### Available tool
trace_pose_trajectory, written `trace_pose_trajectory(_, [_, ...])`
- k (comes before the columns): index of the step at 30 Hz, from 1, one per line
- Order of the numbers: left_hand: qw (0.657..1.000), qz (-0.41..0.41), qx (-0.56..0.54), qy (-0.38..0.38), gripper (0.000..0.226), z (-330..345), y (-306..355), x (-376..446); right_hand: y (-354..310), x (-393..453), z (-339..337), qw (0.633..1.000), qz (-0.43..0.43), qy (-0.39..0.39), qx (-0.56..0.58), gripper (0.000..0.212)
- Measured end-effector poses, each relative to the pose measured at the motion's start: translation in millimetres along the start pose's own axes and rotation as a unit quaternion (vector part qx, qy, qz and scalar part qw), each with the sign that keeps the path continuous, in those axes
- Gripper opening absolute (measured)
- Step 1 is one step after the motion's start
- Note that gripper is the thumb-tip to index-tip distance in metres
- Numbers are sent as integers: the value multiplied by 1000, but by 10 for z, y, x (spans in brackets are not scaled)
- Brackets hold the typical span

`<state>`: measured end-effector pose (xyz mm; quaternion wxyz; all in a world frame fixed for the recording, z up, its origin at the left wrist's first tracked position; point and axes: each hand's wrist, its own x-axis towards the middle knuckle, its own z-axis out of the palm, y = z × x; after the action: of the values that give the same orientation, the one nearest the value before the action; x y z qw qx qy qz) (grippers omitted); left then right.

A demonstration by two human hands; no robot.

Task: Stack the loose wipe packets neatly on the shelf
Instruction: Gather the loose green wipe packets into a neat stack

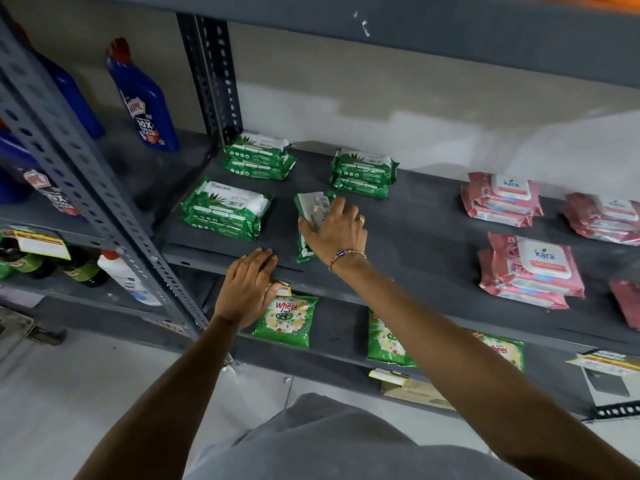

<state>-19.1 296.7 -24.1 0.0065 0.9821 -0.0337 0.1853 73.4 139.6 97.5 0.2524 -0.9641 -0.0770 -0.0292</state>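
Note:
On the grey shelf a loose green wipe packet lies lengthwise near the front edge, and my right hand grips it from above. My left hand rests flat on the shelf's front edge, fingers together, holding nothing. Three green stacks stand around: one at front left, one at back left and one at back middle. Pink wipe packets are stacked at the right, at the back, at the front and at the far right.
Blue cleaner bottles stand on the neighbouring shelf at left behind a perforated grey upright. Green detergent pouches lie on the shelf below. Small bottles sit at lower left. Another shelf board runs overhead.

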Motion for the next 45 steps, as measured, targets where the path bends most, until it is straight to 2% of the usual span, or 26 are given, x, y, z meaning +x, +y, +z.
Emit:
trace_pose_trajectory(3, [999, 15, 9, 44, 48, 60, 4, -2, -13, -14, 53, 1000, 8, 3, -17, 73])
trace_pose_trajectory(7, [997, 18, -16, 76, 49, 92, 3, -13, -35, -11, 20, 1000, -4, -19, -8, 70])
trace_pose_trajectory(10, [993, -9, -84, 79, 53, -60, 121, 61, 32, 57, -34, 998, -1, -48, 45, 62])
trace_pose_trajectory(12, [983, -57, -162, 67, 60, -211, 290, 223, 139, 136, -71, 991, 35, -71, 111, 58])
trace_pose_trajectory(14, [946, -157, -279, 50, 56, -391, 521, 457, 253, 214, -102, 970, 101, -106, 192, 53])
trace_pose_trajectory(16, [873, -263, -411, -8, 53, -562, 684, 736, 338, 227, -126, 946, 149, -145, 248, 38])
trace_pose_trajectory(17, [836, -308, -450, -57, 53, -617, 714, 860, 363, 209, -134, 942, 156, -155, 253, 40])
trace_pose_trajectory(18, [813, -341, -461, -100, 58, -635, 718, 966, 390, 194, -132, 939, 161, -157, 259, 43])
trace_pose_trajectory(19, [804, -356, -456, -135, 62, -633, 700, 1049, 407, 166, -132, 934, 171, -149, 276, 42])
trace_pose_trajectory(20, [805, -354, -452, -148, 64, -620, 671, 1102, 446, 159, -101, 923, 185, -140, 306, 48])
trace_pose_trajectory(22, [814, -319, -464, -145, 59, -575, 597, 1170, 484, 109, -66, 886, 236, -128, 378, 74])
trace_pose_trajectory(25, [815, -240, -500, -167, 34, -555, 467, 1258, 507, -25, 3, 843, 285, -103, 444, 92])
trace_pose_trajectory(27, [813, -214, -509, -182, 50, -552, 383, 1294, 520, -80, 89, 826, 297, -100, 469, 107])
trace_pose_trajectory(28, [818, -202, -505, -186, 57, -556, 357, 1297, 497, -118, 107, 821, 302, -93, 474, 106])
trace_pose_trajectory(30, [838, -180, -482, -182, 58, -564, 367, 1290, 391, -219, 37, 837, 305, -67, 450, 84])
trace_pose_trajectory(31, [845, -183, -473, -167, 56, -571, 392, 1273, 386, -246, 11, 866, 289, -49, 406, 72])
trace_pose_trajectory(33, [850, -223, -465, -104, 58, -556, 449, 1206, 386, -286, -98, 933, 202, 6, 296, 56])
trace_pose_trajectory(34, [845, -249, -469, -68, 62, -564, 503, 1142, 382, -285, -167, 949, 153, 32, 273, 49])
trace_pose_trajectory(36, [815, -321, -482, -31, 69, -553, 664, 1021, 368, -206, -296, 960, 80, 52, 262, 37])
trace_pose_trajectory(38, [751, -426, -499, -74, 74, -549, 825, 964, 412, 1, -327, 976, 41, 45, 210, 34])
trace_pose_trajectory(40, [685, -502, -512, -128, 81, -491, 887, 1007, 472, 240, -356, 987, 44, -5, 155, 37])
trace_pose_trajectory(43, [596, -516, -590, -173, 98, -474, 834, 1129, 605, 410, -334, 974, 122, -152, 118, 66])
trace_pose_trajectory(45, [583, -496, -618, -179, 76, -502, 815, 1180, 674, 387, -311, 969, 136, -171, 115, 66])
